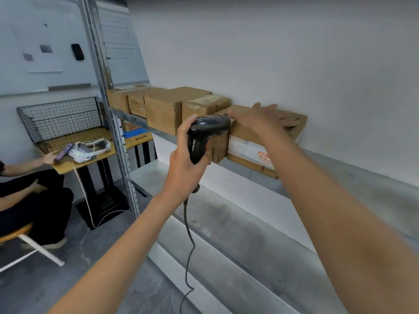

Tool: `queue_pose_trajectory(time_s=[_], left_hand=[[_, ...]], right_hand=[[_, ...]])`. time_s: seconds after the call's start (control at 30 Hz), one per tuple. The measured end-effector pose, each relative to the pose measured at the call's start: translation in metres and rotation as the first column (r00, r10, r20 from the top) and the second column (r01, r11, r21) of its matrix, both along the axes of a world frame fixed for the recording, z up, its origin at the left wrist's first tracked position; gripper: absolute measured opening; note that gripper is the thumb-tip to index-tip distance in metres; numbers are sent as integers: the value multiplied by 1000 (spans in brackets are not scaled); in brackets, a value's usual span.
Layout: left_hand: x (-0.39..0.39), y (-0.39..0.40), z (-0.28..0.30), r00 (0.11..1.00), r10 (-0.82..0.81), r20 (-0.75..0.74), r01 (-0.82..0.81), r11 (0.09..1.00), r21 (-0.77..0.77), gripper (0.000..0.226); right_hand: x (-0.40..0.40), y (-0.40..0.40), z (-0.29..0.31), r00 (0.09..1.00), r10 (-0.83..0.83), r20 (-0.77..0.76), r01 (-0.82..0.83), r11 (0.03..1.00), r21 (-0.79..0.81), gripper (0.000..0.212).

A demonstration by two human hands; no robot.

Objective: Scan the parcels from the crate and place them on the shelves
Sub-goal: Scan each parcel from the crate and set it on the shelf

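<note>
Steel shelf (158, 130): four cardboard parcels (163, 112) already ranked at far left, bare run to the right. Fifth parcel (247, 141), labelled, beside them under flat, open right hand (260, 116), apparently just placed. Black corded scanner (204, 137) gripped in left hand (183, 155); crate unseen, remainder unknown.

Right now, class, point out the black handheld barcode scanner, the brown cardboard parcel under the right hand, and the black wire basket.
black handheld barcode scanner (209, 126), head view, its rounded head.
brown cardboard parcel (246, 132), head view, front face.
black wire basket (61, 116), head view, rear mesh wall.
</note>
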State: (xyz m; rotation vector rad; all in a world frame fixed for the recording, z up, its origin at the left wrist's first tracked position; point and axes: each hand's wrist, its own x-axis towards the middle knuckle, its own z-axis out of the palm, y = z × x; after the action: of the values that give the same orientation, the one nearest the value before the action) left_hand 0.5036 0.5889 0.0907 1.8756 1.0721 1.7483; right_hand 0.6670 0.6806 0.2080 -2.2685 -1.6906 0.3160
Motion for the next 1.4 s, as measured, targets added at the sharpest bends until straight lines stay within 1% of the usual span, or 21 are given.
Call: queue_pose_trajectory(time_s=[0.07,0.1,0.17,0.23,0.3,0.43,0.47,0.5,0.57,0.6,0.63,0.7,0.77,0.83,0.93,1.03,1.13,1.23,1.33,1.4], left_hand=[[1,8,2,999,-33,5,33,999,15,84],[0,12,3,998,-55,15,55,998,15,83],[-1,18,7,993,-110,31,109,994,19,81],[-2,24,10,986,-157,48,156,987,30,80],[-4,30,11,973,-219,73,218,976,22,82],[-18,35,2,937,-320,140,325,946,-10,82],[-21,36,0,926,-343,155,349,937,-10,83],[-24,37,-2,916,-366,166,373,928,-9,83],[-29,39,-3,897,-400,190,409,912,-9,84],[-31,41,-4,888,-410,206,422,907,-11,84],[-32,42,-5,879,-421,223,434,901,-15,84],[-36,42,-6,863,-440,248,458,889,-20,84],[-40,40,-6,857,-448,256,468,884,-21,84],[-44,35,-6,859,-443,257,464,886,-23,84],[-48,25,-9,857,-437,271,466,883,-49,85],[-49,14,-20,843,-458,280,494,867,-67,89],[-48,4,-34,827,-459,325,510,856,-87,91],[-47,-11,-50,822,-426,377,506,851,-140,92],[-51,-27,-70,837,-377,397,484,849,-213,91],[-57,-36,-81,837,-330,438,468,846,-257,92]], right_hand=[[4,9,4,998,-36,-52,34,999,-40,113],[7,12,7,998,-29,-47,26,998,-56,108],[13,18,10,1000,17,-15,-19,992,-123,93],[16,25,13,1000,9,21,-5,983,-183,94],[17,30,11,996,-55,63,67,978,-199,99],[11,33,1,991,-133,33,136,986,-97,89],[9,30,-1,987,-158,17,159,984,-81,89],[7,27,-1,980,-199,7,199,977,-70,94],[1,15,-1,929,-369,29,370,927,-61,110],[-4,6,-1,897,-440,41,442,896,-38,114],[-8,-2,-1,882,-468,50,469,883,-6,114],[-13,-15,-4,894,-442,66,440,897,47,104],[-16,-24,-7,914,-401,67,397,915,64,95],[-20,-35,-13,925,-371,75,362,925,111,89],[-26,-62,-33,930,-349,112,317,919,233,90],[-34,-92,-55,932,-348,105,302,903,306,92],[-48,-124,-78,920,-369,135,297,878,376,93],[-65,-154,-106,905,-397,154,287,836,467,94],[-79,-180,-132,894,-435,112,310,777,548,93],[-88,-197,-146,898,-437,48,328,738,589,92]])
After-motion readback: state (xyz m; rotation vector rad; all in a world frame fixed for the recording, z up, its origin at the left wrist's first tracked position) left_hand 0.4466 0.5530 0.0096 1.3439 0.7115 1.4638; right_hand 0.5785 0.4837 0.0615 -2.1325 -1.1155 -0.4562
